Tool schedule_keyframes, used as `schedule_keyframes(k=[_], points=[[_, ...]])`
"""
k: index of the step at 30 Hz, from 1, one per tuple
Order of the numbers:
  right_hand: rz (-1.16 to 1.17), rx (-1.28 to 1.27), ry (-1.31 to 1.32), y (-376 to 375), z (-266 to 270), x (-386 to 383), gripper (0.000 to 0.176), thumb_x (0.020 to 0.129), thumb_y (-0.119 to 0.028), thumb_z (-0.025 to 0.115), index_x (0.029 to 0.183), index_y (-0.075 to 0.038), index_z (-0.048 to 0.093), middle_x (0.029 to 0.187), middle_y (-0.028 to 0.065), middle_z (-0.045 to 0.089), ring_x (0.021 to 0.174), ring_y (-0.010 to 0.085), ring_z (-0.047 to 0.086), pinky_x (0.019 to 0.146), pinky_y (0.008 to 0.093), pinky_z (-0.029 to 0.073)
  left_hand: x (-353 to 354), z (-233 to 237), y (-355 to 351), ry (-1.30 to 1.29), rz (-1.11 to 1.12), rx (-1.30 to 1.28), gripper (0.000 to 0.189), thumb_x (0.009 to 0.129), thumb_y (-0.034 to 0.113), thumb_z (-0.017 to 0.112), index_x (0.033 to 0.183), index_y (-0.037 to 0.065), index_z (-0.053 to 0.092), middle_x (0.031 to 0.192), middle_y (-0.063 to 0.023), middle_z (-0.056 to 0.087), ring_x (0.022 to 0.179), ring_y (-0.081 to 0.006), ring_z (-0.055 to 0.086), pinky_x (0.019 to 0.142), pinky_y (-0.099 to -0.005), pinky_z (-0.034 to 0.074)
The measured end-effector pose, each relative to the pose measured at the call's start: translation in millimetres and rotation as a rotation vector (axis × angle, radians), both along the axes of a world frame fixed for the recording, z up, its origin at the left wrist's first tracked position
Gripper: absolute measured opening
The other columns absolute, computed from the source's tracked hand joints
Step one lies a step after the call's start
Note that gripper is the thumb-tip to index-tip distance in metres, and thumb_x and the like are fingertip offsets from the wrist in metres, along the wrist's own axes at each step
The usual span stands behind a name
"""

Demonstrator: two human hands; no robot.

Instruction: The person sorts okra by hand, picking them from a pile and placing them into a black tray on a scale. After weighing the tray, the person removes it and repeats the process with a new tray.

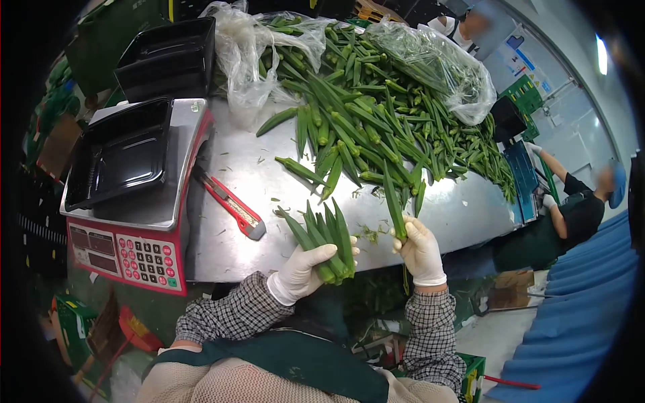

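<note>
My left hand (300, 272), in a white glove, is wrapped round a bunch of several okra pods (326, 242) above the table's near edge. To its right, my gloved right hand (422, 254) pinches a single okra pod (392, 201) by its stem end, tip pointing up and away from me. Beyond both hands spreads a large heap of okra (376, 127) on the metal table (235, 148). Small green scraps lie between the hands and the heap.
At the left, a black plastic tray (121, 154) sits on a red-edged weighing scale (127, 255), with more black trays (168, 60) behind. A red utility knife (232, 207) lies beside it. Clear plastic bags (252, 60) cover part of the heap. Another person (578, 208) works at the right.
</note>
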State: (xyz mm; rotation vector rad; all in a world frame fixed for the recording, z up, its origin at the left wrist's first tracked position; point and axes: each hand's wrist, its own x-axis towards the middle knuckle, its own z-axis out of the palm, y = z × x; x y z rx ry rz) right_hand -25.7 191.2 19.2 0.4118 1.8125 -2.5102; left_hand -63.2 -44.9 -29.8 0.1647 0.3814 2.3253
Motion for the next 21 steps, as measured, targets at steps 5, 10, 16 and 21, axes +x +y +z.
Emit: schedule_keyframes(k=[5, 10, 16, 21], points=[[0.02, 0.289, 0.032, -28, 18, 7, 0.03, 0.091, -0.019, 0.052, 0.112, 0.002, 0.053, 0.086, 0.0081, 0.06, 0.069, 0.0129, 0.054, 0.063, 0.0238, 0.046, 0, 4, 1, 0.049, 0.033, -0.022, 0.039, 0.084, 0.014, 0.062, 0.118, 0.0, 0.046, 0.111, -0.0133, 0.056, 0.098, -0.0223, 0.058, 0.083, -0.0367, 0.05], [0.256, 1.212, 0.366, -91, 28, 18, 0.031, 0.076, -0.009, 0.066, 0.106, -0.003, 0.059, 0.082, 0.0101, 0.061, 0.071, 0.0263, 0.06, 0.064, 0.0333, 0.049, 4, 1, 1, 0.069, 0.113, -0.062, 0.041, 0.083, 0.016, 0.065, 0.118, 0.002, 0.048, 0.105, -0.0088, 0.057, 0.095, -0.0162, 0.056, 0.082, -0.0297, 0.048], [0.348, 1.212, 0.387, -60, 47, -26, 0.017, 0.075, -0.008, 0.066, 0.091, -0.003, 0.063, 0.082, 0.0104, 0.06, 0.071, 0.024, 0.06, 0.066, 0.0312, 0.048, -1, 7, -1, -0.044, 0.013, -0.021, 0.045, 0.083, 0.015, 0.063, 0.121, 0.001, 0.044, 0.109, -0.0129, 0.056, 0.1, -0.0227, 0.057, 0.087, -0.0384, 0.048], [-0.096, 1.611, 0.347, 20, 4, -137, 0.042, 0.074, -0.02, 0.068, 0.107, 0.004, 0.056, 0.105, 0.0204, 0.056, 0.1, 0.034, 0.052, 0.087, 0.0396, 0.042, -3, -3, -1, -0.029, -0.074, -0.013, 0.055, 0.08, 0.014, 0.062, 0.127, 0.001, 0.037, 0.11, -0.0155, 0.056, 0.102, -0.0278, 0.057, 0.09, -0.0428, 0.047]])
